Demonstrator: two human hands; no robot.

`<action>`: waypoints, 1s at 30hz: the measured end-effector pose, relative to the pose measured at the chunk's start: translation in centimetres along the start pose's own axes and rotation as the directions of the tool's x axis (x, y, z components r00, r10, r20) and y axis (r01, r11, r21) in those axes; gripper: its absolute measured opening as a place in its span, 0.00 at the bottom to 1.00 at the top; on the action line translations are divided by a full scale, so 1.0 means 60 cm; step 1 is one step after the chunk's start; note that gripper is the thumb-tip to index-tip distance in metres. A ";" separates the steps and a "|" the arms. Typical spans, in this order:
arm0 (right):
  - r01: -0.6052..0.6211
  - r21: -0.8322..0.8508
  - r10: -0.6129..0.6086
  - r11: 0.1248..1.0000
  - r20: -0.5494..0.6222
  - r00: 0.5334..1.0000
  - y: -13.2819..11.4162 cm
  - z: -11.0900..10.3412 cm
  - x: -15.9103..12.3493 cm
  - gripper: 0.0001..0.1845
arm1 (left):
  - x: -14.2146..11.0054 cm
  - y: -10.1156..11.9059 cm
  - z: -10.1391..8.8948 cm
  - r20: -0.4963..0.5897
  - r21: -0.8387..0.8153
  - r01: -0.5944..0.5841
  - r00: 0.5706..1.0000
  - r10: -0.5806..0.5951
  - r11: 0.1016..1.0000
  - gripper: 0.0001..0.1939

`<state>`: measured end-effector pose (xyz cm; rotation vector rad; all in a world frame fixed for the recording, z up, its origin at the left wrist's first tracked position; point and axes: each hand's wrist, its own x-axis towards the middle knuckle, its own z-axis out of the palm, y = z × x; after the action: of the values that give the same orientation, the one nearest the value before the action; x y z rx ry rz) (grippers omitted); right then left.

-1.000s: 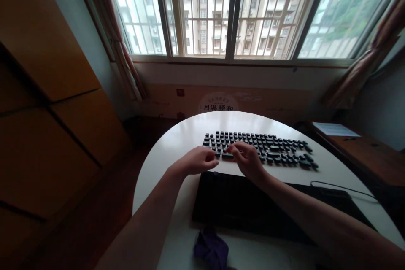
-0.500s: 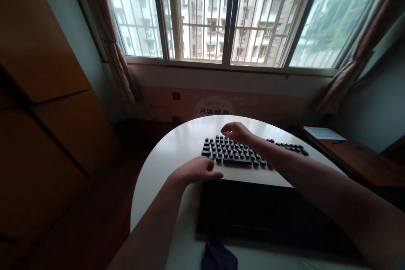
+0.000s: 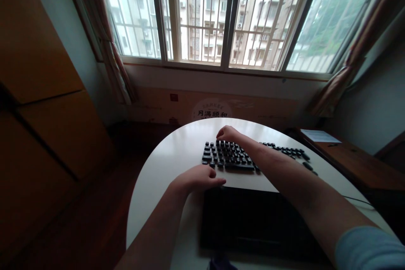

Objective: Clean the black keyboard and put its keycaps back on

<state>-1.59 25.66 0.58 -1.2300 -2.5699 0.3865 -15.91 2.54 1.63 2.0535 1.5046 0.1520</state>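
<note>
Black keycaps (image 3: 238, 166) lie in spaced rows on the white round table (image 3: 158, 177), laid out like a keyboard. At the far left end of the top row, my right hand (image 3: 228, 133) has its fingers pinched down on a keycap, which they mostly hide. My left hand (image 3: 199, 177) rests near the bottom left keys, fingers curled in and thumb stretched out to the right, with nothing visible in it. A flat black slab (image 3: 249, 219) lies just in front of the keys, near my left thumb. My right forearm covers part of the rows.
A dark purple cloth (image 3: 221, 263) shows at the bottom edge. A thin black cable (image 3: 357, 199) runs off to the right. Beyond the table's right side stands a brown desk (image 3: 363, 164) with a white paper sheet (image 3: 319, 136). A barred window and long carton are behind.
My right hand has moved from the lower left keys up to the far row and come down at its left end. My left hand has shifted slightly nearer, its thumb extending. The view has tilted.
</note>
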 end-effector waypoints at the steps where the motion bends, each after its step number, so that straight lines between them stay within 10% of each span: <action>1: -0.005 0.003 0.005 1.000 0.002 1.000 0.002 0.002 0.001 0.09 | 0.000 0.000 0.000 0.005 -0.003 0.002 1.000 -0.002 1.000 0.29; 21: 0.059 0.164 -0.017 0.985 -0.247 0.969 -0.050 -0.006 -0.019 0.09 | 0.003 -0.007 0.005 -0.018 0.045 -0.047 0.999 0.048 0.998 0.22; 30: 0.266 0.556 -0.099 0.788 -0.312 0.945 -0.069 -0.042 -0.282 0.15 | 0.007 0.004 0.002 -0.092 -0.008 -0.042 0.995 0.041 0.999 0.21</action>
<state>6.57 10.18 2.29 -0.7300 -2.0634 0.8400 -15.50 2.81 1.59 2.0965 1.5125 0.2732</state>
